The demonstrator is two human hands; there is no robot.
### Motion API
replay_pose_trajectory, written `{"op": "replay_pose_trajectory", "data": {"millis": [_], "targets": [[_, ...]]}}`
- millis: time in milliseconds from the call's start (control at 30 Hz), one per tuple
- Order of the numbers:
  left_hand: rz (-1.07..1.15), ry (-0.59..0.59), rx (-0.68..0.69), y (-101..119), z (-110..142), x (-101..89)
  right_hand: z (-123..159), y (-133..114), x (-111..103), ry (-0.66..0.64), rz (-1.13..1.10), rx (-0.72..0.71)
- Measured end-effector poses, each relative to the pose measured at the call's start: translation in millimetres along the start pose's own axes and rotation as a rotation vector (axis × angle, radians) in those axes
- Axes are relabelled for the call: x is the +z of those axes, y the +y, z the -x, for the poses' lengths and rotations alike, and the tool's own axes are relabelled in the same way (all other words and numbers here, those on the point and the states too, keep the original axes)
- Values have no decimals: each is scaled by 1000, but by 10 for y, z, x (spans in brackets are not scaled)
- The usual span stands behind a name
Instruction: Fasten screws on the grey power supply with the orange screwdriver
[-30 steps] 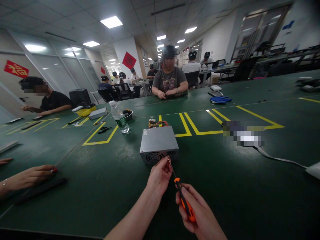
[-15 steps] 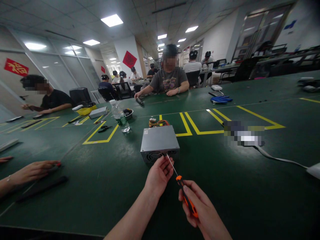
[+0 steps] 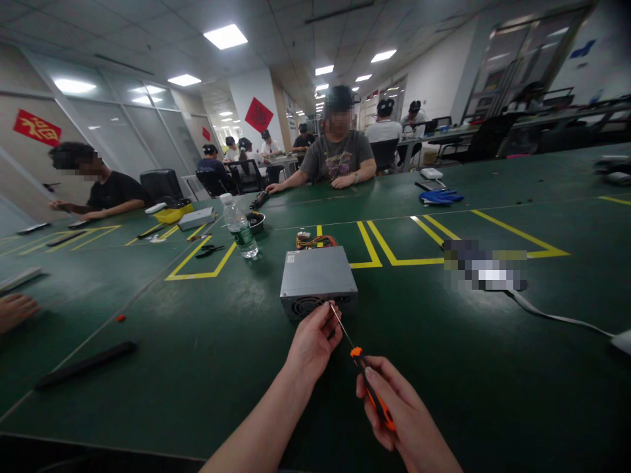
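Note:
A grey computer power supply (image 3: 319, 270) rests on the green table, its fan grille side facing me and a bundle of coloured cables (image 3: 315, 241) behind it. My right hand (image 3: 401, 401) is wrapped round the orange and black handle of a screwdriver (image 3: 373, 387). The shaft slants up and left to the front face of the power supply. At the tip, my left hand (image 3: 314, 338) has its fingers curled and pinched close to the metal case. Whatever lies between those fingertips is too small to make out.
A water bottle (image 3: 240, 230) stands left of the power supply, near a round bowl (image 3: 255, 222) and black clips (image 3: 210, 251). A black bar (image 3: 86, 366) lies at left, below a small red piece (image 3: 121, 318). A blurred-out device (image 3: 486, 266) with a white cable is at right. A co-worker's hand (image 3: 17, 312) shows at the left edge.
My hands stay at the power supply, the left fingers pinching closer at the screwdriver tip. The co-worker's hand at left has drawn back, leaving the red piece on the table. The view has shifted slightly.

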State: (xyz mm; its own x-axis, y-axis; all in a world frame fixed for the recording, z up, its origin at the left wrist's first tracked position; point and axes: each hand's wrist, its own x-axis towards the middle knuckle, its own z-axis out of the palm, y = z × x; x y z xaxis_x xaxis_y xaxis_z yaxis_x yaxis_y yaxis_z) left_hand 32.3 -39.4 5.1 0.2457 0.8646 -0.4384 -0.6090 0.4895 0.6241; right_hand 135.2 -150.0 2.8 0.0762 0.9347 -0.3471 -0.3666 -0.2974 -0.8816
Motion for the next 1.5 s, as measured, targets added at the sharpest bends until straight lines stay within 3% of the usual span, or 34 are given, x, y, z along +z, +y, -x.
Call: {"op": "replay_pose_trajectory", "data": {"millis": [300, 800, 1133, 1267, 1500], "targets": [[-75, 28, 33, -28, -25, 14, -4, 10, -4, 22, -64, 30], [36, 14, -54, -91, -103, 26, -68, 81, 6, -12, -201, 57], [-34, 33, -91, -44, -7, -2, -122, 121, 62, -13, -280, 60], [-110, 22, 1, 18, 103, -86, -123, 110, 63, -24, -318, 44], [63, -24, 70, 135, 202, -143, -118, 98, 104, 67, -346, 38]]}}
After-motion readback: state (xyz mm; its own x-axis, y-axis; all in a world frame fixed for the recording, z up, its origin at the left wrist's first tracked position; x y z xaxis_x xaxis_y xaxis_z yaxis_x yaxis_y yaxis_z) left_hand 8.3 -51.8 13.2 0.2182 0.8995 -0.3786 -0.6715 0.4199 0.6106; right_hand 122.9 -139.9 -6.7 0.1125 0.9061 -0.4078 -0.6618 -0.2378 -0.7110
